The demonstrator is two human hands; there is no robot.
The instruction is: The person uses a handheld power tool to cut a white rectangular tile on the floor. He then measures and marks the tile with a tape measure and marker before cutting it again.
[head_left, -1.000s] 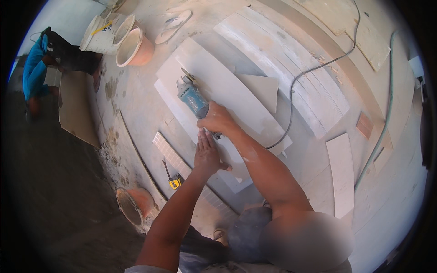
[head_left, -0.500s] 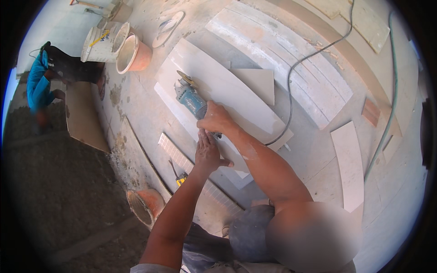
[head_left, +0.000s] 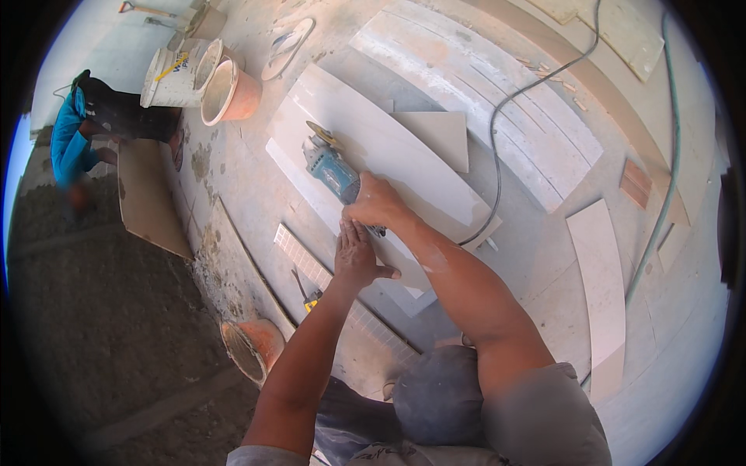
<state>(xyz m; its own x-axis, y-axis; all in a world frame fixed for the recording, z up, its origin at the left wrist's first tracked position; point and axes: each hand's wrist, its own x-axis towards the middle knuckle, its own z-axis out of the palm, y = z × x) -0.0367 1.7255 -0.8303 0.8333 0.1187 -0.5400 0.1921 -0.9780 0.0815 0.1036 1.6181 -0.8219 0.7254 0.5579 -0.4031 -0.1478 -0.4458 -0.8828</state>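
My right hand (head_left: 376,203) is wrapped round the rear body of a teal angle grinder (head_left: 334,172). Its thin disc (head_left: 323,134) stands at the far end, over a large pale tile (head_left: 365,128) lying on the floor. My left hand (head_left: 357,256) rests flat on the near part of the tile, fingers stretched out and thumb apart, just below the grinder's rear end. Along the tile's left edge runs a lighter strip (head_left: 299,182). Whether the disc touches the tile I cannot tell.
A dark cable (head_left: 495,124) loops across the floor at right. Whitish curved boards (head_left: 474,101) and a narrow curved tile piece (head_left: 598,283) lie beyond it. Orange buckets (head_left: 233,97) stand far left; another bucket (head_left: 252,348) lies near left. A person in blue (head_left: 74,147) bends at far left by a brown panel (head_left: 148,194).
The view has shifted slightly. The grinder and my right hand sit a little farther right and nearer in the picture; my left hand stays flat on the tile.
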